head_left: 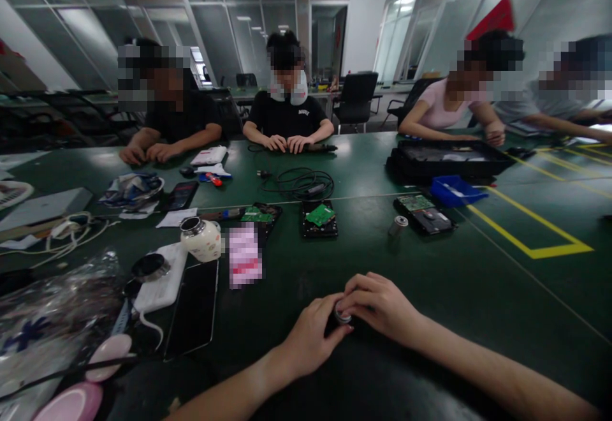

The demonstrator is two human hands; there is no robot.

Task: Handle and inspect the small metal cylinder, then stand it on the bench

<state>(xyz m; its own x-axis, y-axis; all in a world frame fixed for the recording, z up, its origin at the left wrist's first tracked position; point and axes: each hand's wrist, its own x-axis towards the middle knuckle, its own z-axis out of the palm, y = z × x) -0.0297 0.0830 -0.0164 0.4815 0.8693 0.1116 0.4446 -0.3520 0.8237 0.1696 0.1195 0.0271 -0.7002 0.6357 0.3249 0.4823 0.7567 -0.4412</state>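
Note:
My left hand (pixel 312 338) and my right hand (pixel 380 306) meet at the near middle of the green table (pixel 430 280). Both are closed round one small round metal part (pixel 342 314) with a dark body under it. The fingers cover most of it, so I cannot make out what it is. Beyond my hands lie a hard drive with a green circuit board (pixel 319 218), a second opened drive (pixel 261 215) and a small metal cylinder (pixel 397 224).
A dark tablet (pixel 194 309), a white cup (pixel 201 239), a white charger (pixel 162 284) and a clear plastic bag (pixel 52 309) crowd the near left. Cables (pixel 299 183), a blue bin (pixel 456 190) and a black case (pixel 449 159) lie further off. Several people sit along the far side.

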